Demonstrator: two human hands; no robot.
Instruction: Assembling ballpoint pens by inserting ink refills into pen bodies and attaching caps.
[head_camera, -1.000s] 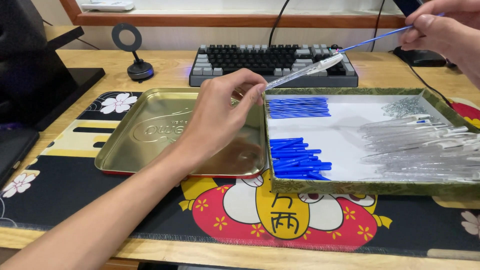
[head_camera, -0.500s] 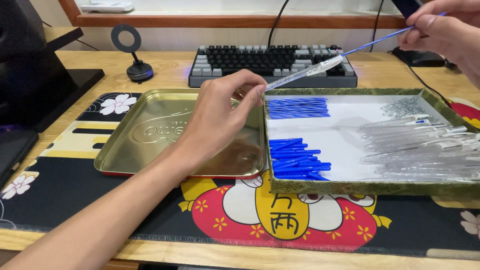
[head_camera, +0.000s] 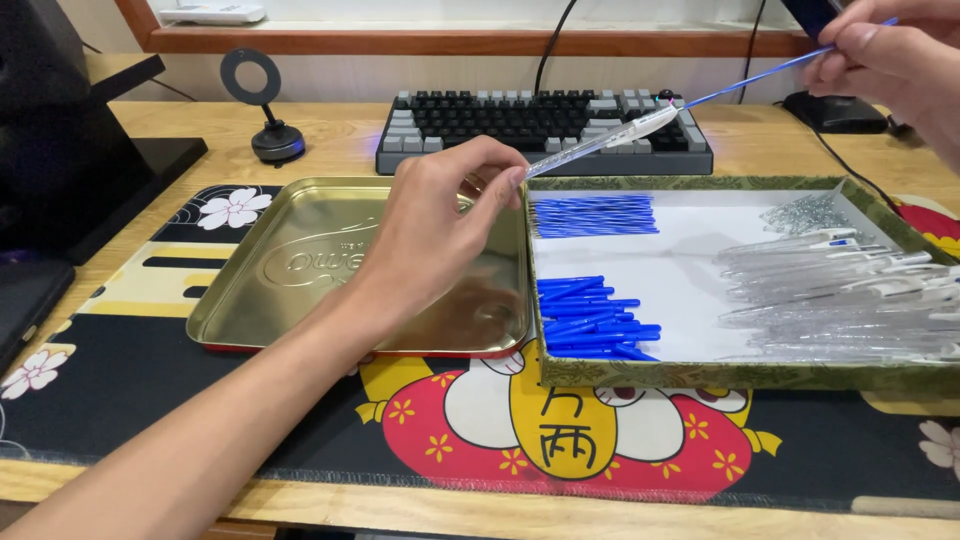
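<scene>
Nothing has moved since before. My left hand (head_camera: 440, 225) pinches the clear plastic pen barrel (head_camera: 600, 143); right hand (head_camera: 885, 50), at 2 o'clock, pinches the thin blue refill (head_camera: 760, 75). Risk: misaligned refill bends or slips out.

above the desk i hold a clear pen barrel (head_camera: 600, 143) at its lower end, tilted up to the right over the keyboard's edge. a thin blue ink refill (head_camera: 760, 76) pokes from its upper end, pinched at the far tip, both in one slanting line.
</scene>
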